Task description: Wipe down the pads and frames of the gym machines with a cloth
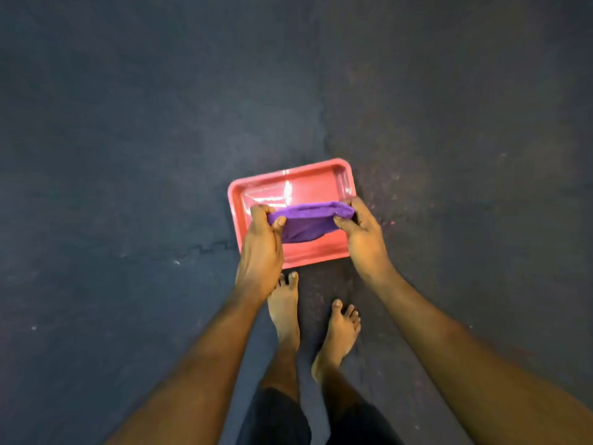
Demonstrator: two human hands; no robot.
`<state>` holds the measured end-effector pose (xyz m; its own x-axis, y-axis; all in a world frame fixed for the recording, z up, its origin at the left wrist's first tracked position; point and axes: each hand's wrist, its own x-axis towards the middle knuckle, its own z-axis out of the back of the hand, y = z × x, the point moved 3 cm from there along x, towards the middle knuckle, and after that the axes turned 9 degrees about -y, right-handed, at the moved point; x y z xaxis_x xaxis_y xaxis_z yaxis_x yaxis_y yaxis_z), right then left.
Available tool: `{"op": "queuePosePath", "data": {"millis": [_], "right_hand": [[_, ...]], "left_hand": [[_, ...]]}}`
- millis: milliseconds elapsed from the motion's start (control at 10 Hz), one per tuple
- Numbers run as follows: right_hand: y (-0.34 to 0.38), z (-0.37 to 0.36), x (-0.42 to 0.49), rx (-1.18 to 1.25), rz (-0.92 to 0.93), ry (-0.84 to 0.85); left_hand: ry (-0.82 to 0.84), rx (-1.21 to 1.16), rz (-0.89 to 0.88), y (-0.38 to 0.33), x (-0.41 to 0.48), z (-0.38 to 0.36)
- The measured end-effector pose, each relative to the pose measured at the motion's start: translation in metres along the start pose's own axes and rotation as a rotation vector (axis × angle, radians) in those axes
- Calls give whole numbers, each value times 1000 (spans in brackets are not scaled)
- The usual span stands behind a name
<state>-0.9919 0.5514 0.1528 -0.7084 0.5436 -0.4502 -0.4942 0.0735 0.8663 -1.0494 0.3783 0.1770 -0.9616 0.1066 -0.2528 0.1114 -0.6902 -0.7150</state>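
Observation:
A purple cloth (308,223) hangs stretched between both hands, above a red plastic tray (288,184) that lies on the floor. My left hand (261,248) pinches the cloth's left end between thumb and fingers. My right hand (362,236) pinches its right end the same way. The cloth sags in the middle, folded along its top edge. No gym machine, pad or frame is in view.
Dark rubber floor mats (128,155) fill the view, with a jigsaw seam (211,247) running left from the tray. My two bare feet (314,322) stand just behind the tray. A shiny wet-looking film lies in the tray's bottom.

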Motion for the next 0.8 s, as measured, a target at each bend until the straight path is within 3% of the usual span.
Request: {"op": "queuePosePath", "data": {"millis": [200, 400, 600, 800], "right_hand": [[-150, -34, 61, -35, -100, -38], [-196, -48, 87, -173, -147, -48], [-179, -71, 131, -134, -170, 18], [-123, -69, 134, -99, -141, 6]], "left_hand": [[91, 51, 49, 119, 34, -107], [175, 113, 51, 159, 56, -134], [142, 133, 42, 153, 105, -132], [92, 67, 11, 105, 117, -90]]}}
